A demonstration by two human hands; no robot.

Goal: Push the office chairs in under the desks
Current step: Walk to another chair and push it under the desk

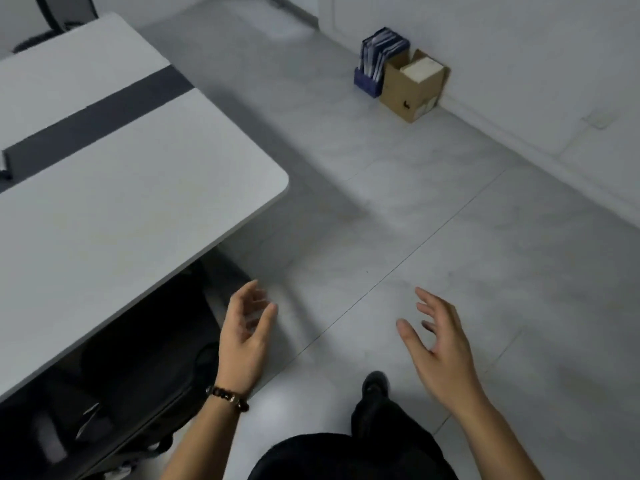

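Black office chair point(138, 358) found beneath the near edge of the worktop point(121, 220), most of it under the slab, only a dark band projecting on the near side. Left hand point(244, 336) just off the right end of that band, apparently apart from it; fingers point(266, 317) released, loosely spread, palm turned inward, holding nothing. Right hand point(440, 344) well clear of the worktop to its right, above the floor point(415, 220); fingers there likewise released and splayed, empty.

Materials. Worktop: smooth matt pale grey slab, thin edge, rounded corner. Dark grey strip point(93, 123) across it, dividing near half from far half. Chair: black, matt, curved in outline; finer detail lost in shadow and blur. Floor: large pale glossy tiles, thin dark joints. Beaded bracelet point(228, 398), dark with one lighter bead, on the left wrist.

Orientation. Visible long edge of the chair roughly parallel to the worktop's near edge, running lower left to upper right. Facing direction not determinable.

Second chair point(52, 19), dark, beyond the far edge of the worktop, blurred and partly cut off. Cardboard box point(412, 86), open-topped, pale block inside, and blue file holder point(375, 64) touching its left side, both far to the right of the worktop, against the wall. Black shoe point(375, 384) on the floor, right of the worktop's near edge.
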